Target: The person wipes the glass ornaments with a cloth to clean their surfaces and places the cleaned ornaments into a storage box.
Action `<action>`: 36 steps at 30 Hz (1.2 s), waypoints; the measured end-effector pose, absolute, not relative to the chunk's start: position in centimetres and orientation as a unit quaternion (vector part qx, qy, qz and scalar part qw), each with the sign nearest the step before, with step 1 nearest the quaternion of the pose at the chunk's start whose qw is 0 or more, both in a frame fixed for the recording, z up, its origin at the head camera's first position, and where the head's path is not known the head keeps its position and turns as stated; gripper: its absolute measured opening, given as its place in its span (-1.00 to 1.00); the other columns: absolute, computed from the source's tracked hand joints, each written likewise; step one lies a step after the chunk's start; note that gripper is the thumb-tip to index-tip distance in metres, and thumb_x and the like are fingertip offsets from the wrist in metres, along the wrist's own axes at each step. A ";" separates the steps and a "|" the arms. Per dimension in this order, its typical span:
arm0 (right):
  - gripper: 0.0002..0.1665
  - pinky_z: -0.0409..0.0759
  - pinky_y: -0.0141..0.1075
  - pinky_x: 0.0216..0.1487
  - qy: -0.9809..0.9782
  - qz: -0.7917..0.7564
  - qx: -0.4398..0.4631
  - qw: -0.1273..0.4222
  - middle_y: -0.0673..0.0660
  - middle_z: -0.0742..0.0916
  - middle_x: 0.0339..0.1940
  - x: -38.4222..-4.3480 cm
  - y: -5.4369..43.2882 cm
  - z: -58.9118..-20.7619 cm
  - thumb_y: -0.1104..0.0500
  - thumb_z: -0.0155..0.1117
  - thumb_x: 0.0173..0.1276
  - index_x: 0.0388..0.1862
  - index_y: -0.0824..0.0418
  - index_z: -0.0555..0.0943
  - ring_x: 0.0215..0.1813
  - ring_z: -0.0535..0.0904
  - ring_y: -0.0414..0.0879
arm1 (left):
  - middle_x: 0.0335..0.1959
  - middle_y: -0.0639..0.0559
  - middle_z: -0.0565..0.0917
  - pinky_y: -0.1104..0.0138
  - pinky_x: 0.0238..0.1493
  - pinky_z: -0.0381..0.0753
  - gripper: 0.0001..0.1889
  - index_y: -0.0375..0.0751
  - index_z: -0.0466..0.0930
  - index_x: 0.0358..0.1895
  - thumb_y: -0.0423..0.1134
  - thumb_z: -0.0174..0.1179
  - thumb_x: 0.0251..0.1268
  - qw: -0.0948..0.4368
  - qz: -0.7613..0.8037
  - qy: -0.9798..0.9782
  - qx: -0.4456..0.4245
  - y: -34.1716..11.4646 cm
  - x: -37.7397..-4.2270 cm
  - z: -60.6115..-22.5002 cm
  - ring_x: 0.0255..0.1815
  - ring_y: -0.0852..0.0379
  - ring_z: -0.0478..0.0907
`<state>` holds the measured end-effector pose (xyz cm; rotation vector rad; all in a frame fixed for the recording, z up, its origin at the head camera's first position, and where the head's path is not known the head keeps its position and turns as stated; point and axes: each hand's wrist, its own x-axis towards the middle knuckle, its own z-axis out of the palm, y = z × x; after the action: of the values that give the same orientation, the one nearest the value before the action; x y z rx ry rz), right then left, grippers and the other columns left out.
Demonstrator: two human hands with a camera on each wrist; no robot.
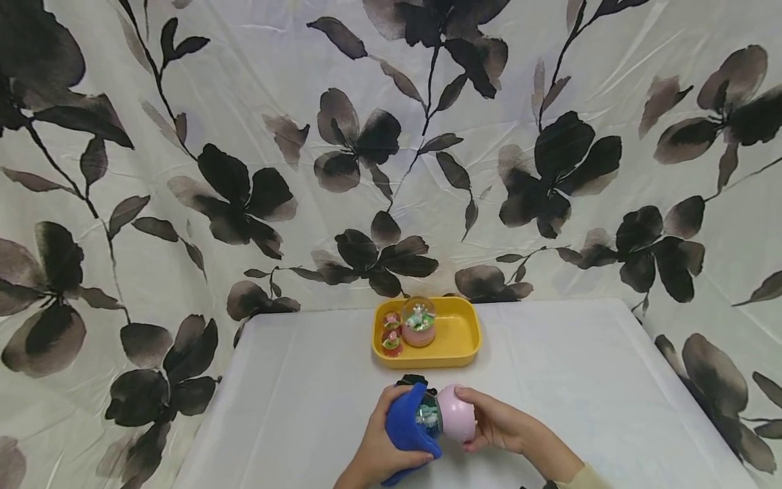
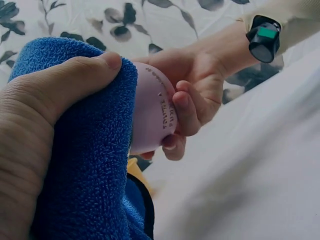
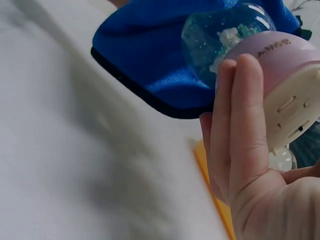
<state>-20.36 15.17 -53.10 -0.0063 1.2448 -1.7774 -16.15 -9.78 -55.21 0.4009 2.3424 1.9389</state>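
Note:
A snow globe (image 1: 457, 413) with a pink base is held on its side above the white table. My right hand (image 1: 497, 422) grips the pink base, its fingers along the side in the right wrist view, where the cream underside (image 3: 292, 107) shows. In my left hand (image 1: 381, 435) is a blue cloth (image 1: 403, 414), wrapped around the glass dome (image 3: 225, 42). The left thumb presses on the cloth (image 2: 90, 140) in the left wrist view. Glitter and a pale figure show inside the dome; part of the glass is hidden by the cloth.
A yellow tray (image 1: 461, 358) stands at the back of the white table (image 1: 293, 407). Inside it are another snow globe (image 1: 419, 333) with a pink base and two small red-based globes (image 1: 392, 343). Behind the table hangs a floral curtain (image 1: 464, 156).

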 end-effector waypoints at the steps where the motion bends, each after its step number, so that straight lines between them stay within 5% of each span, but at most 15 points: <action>1: -0.18 0.66 -0.35 -0.36 0.512 -0.723 0.000 0.465 0.32 0.57 -0.09 -20.2 15.1 -53.1 -0.30 -0.10 0.46 0.38 0.30 0.16 -0.37 0.65 -0.08 | 0.22 0.18 0.43 0.02 0.11 0.39 0.00 0.23 0.30 0.30 -0.16 0.67 -0.37 0.041 0.633 0.763 0.126 -9.8 -16.0 -55.3 0.17 -0.05 0.40; 11: -0.16 0.68 -0.22 -0.40 0.611 -0.680 -0.015 0.404 0.31 0.60 -0.12 -18.4 14.8 -52.5 -0.30 -0.08 0.46 0.25 0.45 0.28 -0.30 0.66 0.03 | 0.17 -0.03 0.48 0.04 0.04 0.45 -0.04 0.16 0.30 0.31 -0.23 0.62 -0.31 0.075 0.672 0.733 0.072 -9.7 -15.0 -56.6 0.12 -0.10 0.42; 17: -0.30 0.67 -0.08 -0.18 0.619 -0.690 -0.045 0.372 0.28 0.56 0.00 -18.2 15.2 -51.6 0.02 0.19 0.43 0.31 0.47 0.26 -0.11 0.62 0.05 | 0.16 -0.11 0.49 0.11 0.03 0.50 -0.05 0.04 0.28 0.33 -0.26 0.57 -0.28 0.072 0.703 0.706 0.046 -9.4 -14.8 -57.0 0.10 -0.09 0.45; 25: 0.09 0.68 -0.12 -0.21 0.702 -0.648 -0.170 0.241 0.34 0.36 0.22 -17.5 15.3 -52.2 0.24 0.58 0.02 0.49 0.02 0.20 -0.03 0.60 0.11 | 0.19 -0.14 0.48 0.04 0.08 0.50 -0.08 0.01 0.25 0.36 -0.27 0.52 -0.21 0.089 0.729 0.678 0.026 -9.7 -14.9 -56.5 0.12 -0.11 0.45; 31: 0.09 0.69 -0.18 -0.28 0.747 -0.612 -0.214 0.148 0.18 0.45 0.25 -17.4 15.7 -52.2 0.16 0.66 -0.10 0.42 -0.08 0.31 -0.01 0.59 0.08 | 0.19 -0.12 0.47 0.02 0.09 0.50 -0.07 0.05 0.25 0.36 -0.25 0.53 -0.21 0.099 0.729 0.675 0.045 -9.5 -15.4 -56.3 0.14 -0.11 0.44; 36: 0.01 0.68 -0.16 -0.38 0.757 -0.606 -0.206 0.132 0.19 0.47 0.21 -17.9 15.9 -51.8 0.15 0.68 -0.13 0.33 -0.06 0.39 -0.18 0.61 0.04 | 0.20 -0.10 0.48 0.05 0.09 0.50 -0.07 0.09 0.24 0.37 -0.24 0.54 -0.18 0.094 0.728 0.675 0.076 -9.3 -15.7 -55.8 0.14 -0.11 0.44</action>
<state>-17.85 15.91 -51.80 -0.5988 2.1973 -1.7577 -15.74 -9.27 -55.76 0.2261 2.0021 2.1602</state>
